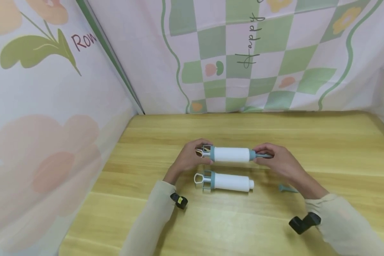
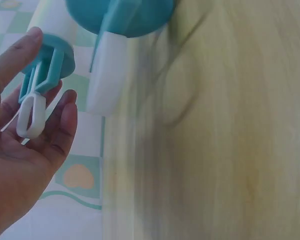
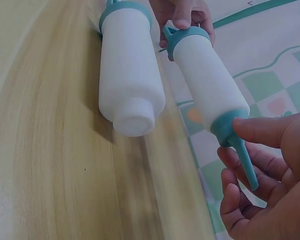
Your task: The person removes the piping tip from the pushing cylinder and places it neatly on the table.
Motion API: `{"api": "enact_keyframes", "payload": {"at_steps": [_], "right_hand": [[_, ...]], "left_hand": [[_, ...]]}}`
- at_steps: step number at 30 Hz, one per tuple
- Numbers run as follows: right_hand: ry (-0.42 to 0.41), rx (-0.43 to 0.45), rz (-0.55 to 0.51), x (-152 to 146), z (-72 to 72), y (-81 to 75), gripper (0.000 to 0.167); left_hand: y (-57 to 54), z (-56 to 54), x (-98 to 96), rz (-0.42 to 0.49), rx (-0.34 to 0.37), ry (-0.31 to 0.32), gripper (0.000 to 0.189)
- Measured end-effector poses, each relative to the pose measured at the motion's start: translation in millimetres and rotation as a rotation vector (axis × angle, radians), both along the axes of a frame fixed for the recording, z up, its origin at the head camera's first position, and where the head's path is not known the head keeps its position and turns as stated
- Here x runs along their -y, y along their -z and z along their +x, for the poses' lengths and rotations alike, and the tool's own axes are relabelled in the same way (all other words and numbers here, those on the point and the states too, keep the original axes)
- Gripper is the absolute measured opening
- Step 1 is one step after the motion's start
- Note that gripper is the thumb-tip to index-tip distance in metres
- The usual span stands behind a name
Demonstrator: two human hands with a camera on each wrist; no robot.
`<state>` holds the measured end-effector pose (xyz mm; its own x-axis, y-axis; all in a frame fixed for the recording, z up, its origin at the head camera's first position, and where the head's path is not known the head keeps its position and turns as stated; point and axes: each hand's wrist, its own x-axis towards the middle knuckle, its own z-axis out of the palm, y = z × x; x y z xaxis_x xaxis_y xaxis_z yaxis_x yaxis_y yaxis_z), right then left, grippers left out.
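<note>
A white-barrelled syringe point(image 1: 232, 154) with teal fittings lies horizontally between both hands, above the table. My left hand point(image 1: 190, 156) holds its handle end; in the left wrist view the thumb presses the teal collar point(image 2: 65, 55) and the other fingers curl beneath, beside the white pull ring point(image 2: 32, 117). My right hand point(image 1: 283, 161) pinches the teal nozzle cap point(image 3: 225, 125) at the other end, its long thin spout point(image 3: 247, 165) pointing back toward the palm. Nearer me, a second syringe point(image 1: 232, 182) lies on the table, its blunt white tip point(image 3: 134, 120) bare.
A loose teal nozzle point(image 1: 287, 188) lies on the wooden table point(image 1: 230, 224), partly behind the right wrist. Patterned cloth point(image 1: 236, 71) hangs along the table's far edge, and another flowered cloth point(image 1: 51, 156) hangs at its left side.
</note>
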<state>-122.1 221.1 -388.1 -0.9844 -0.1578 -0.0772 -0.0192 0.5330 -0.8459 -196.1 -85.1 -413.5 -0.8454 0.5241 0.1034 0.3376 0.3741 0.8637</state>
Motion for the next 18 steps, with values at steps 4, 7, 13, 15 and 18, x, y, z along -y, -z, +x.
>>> {"api": "enact_keyframes", "payload": {"at_steps": [4, 7, 13, 15, 18], "right_hand": [[0.006, -0.007, -0.015, 2.6, 3.5, -4.6, 0.046], [0.008, -0.01, -0.032, 4.8, 6.3, -7.4, 0.044], [-0.003, -0.034, -0.01, 5.0, 15.4, -13.8, 0.043], [-0.004, -0.055, 0.012, 4.5, 19.1, -16.7, 0.043], [-0.006, -0.087, 0.042, 4.1, 24.2, -20.7, 0.042]], "left_hand": [[-2.6, 3.4, 3.0, 0.036, 0.012, 0.002, 0.053], [-3.3, 5.8, 5.1, 0.076, 0.025, 0.004, 0.053], [-5.5, 13.5, 8.3, 0.171, 0.082, 0.024, 0.058], [-7.7, 17.1, 8.9, 0.192, 0.081, 0.035, 0.057], [-10.3, 22.6, 10.2, 0.205, 0.075, 0.045, 0.056]]}}
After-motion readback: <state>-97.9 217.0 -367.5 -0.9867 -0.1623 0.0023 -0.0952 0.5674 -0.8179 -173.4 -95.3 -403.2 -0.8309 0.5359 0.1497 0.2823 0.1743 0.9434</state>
